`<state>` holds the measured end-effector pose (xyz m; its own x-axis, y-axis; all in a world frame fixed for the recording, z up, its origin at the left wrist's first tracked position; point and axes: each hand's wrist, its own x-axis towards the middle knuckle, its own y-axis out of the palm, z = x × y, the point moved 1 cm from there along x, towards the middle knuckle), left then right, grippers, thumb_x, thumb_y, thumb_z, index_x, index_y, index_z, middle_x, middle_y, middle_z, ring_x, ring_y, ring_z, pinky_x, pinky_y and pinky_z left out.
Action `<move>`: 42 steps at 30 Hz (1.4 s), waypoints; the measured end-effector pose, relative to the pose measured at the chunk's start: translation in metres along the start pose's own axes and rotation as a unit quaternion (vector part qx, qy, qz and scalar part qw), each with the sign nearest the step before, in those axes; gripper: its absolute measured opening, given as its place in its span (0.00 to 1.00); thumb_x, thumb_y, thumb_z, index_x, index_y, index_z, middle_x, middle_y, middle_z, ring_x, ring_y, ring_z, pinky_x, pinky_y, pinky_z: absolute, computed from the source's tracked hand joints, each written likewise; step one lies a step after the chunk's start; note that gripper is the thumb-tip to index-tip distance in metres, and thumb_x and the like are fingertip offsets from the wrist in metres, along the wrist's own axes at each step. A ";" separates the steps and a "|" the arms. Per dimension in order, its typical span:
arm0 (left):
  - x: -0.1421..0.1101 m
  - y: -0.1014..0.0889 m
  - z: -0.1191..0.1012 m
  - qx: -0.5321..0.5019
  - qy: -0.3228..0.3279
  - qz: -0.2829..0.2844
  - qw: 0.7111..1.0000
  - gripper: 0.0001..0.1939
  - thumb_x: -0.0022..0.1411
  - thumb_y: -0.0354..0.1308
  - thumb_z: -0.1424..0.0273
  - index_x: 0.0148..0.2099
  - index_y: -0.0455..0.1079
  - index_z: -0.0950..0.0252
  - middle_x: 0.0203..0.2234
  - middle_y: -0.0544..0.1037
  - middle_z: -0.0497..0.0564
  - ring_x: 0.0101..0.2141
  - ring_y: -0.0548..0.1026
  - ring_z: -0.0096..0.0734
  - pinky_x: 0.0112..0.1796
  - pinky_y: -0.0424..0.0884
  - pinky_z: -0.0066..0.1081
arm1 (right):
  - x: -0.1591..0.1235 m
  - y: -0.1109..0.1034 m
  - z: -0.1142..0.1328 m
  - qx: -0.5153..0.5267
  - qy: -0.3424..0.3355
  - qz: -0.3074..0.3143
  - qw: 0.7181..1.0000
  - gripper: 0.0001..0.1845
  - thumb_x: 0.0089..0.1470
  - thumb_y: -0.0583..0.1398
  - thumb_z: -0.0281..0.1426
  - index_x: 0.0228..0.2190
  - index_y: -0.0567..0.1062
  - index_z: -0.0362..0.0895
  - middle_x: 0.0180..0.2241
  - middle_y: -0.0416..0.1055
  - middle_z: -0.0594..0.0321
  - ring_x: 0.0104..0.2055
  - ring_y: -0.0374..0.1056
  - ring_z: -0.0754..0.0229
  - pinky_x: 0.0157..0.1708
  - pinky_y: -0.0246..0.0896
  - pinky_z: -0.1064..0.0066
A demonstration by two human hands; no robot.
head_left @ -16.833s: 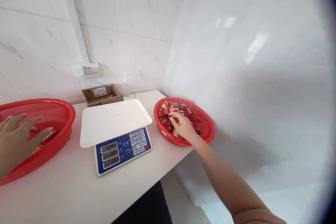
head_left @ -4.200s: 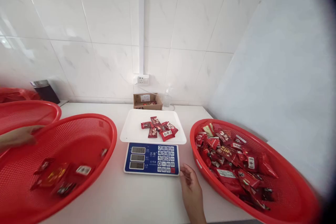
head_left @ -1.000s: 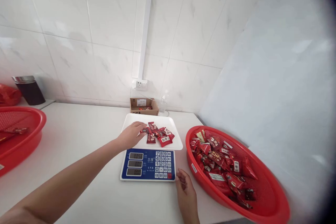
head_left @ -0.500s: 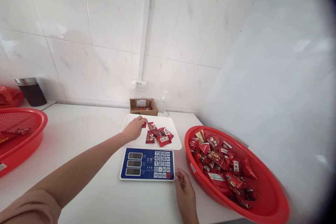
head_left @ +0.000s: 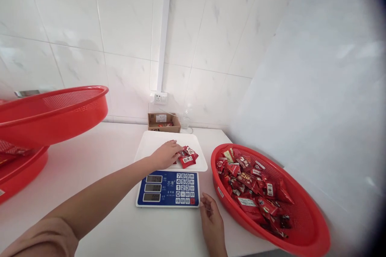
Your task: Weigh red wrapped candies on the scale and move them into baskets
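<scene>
My left hand is palm down over the scale's white tray. Its fingers stretch across a small pile of red snack packets and touch them, hiding part of the pile. Whatever lies under the palm is out of sight. Below the tray is the scale's blue keypad panel, with three lit readouts on its left. At the panel's lower right corner rests my right hand, fingers curled in and nothing visible in them, beside the scale's edge.
A red plastic basket of mixed red packets stands at the right. At the left, another red basket is raised and tilted above a lower red basket. Behind the scale are a cardboard box and a wall socket.
My left hand has moved right and slightly down, from the pile's left side onto it. A raised red basket has come into view at the left. The top readout has changed.
</scene>
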<state>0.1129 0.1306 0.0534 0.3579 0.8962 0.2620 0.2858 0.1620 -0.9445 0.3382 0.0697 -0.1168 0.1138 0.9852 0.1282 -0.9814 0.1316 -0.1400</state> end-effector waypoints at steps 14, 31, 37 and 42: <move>-0.107 -0.080 0.122 0.235 -0.345 -0.188 0.889 0.31 0.63 0.40 0.57 0.64 0.47 0.67 0.62 0.51 0.61 0.63 0.40 0.50 0.58 0.38 0.53 | 0.000 0.000 -0.002 0.001 0.008 -0.004 1.000 0.22 0.46 0.60 0.42 0.41 0.71 0.42 0.40 0.74 0.56 0.41 0.70 0.55 0.38 0.65 0.68; -0.124 -0.049 0.116 0.061 -0.276 -0.008 0.959 0.27 0.61 0.36 0.53 0.48 0.67 0.62 0.42 0.76 0.57 0.41 0.73 0.46 0.47 0.62 0.50 | 0.001 0.001 0.000 -0.020 0.014 -0.015 1.000 0.25 0.44 0.59 0.45 0.41 0.71 0.42 0.40 0.73 0.54 0.42 0.69 0.53 0.39 0.65 0.66; -0.066 -0.030 0.055 0.013 -0.142 -0.017 0.990 0.32 0.61 0.35 0.49 0.61 0.53 0.60 0.60 0.58 0.55 0.60 0.54 0.40 0.56 0.55 0.41 | 0.002 0.001 0.000 -0.029 0.009 -0.010 0.999 0.24 0.45 0.59 0.43 0.42 0.70 0.42 0.40 0.73 0.55 0.41 0.69 0.54 0.40 0.65 0.66; -0.006 0.003 0.014 -0.040 -0.047 0.118 0.991 0.47 0.49 0.42 0.38 0.65 0.38 0.56 0.65 0.40 0.58 0.63 0.38 0.51 0.56 0.45 0.55 | 0.000 0.001 0.002 -0.023 -0.002 -0.018 1.000 0.22 0.45 0.60 0.41 0.40 0.71 0.42 0.40 0.74 0.55 0.42 0.70 0.54 0.39 0.65 0.67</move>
<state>0.0991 0.1321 0.0462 0.3392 0.9406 0.0129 0.2759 -0.0863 -0.9573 0.3370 0.0693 -0.1153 0.1490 0.9792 0.1379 -0.9683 0.1727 -0.1802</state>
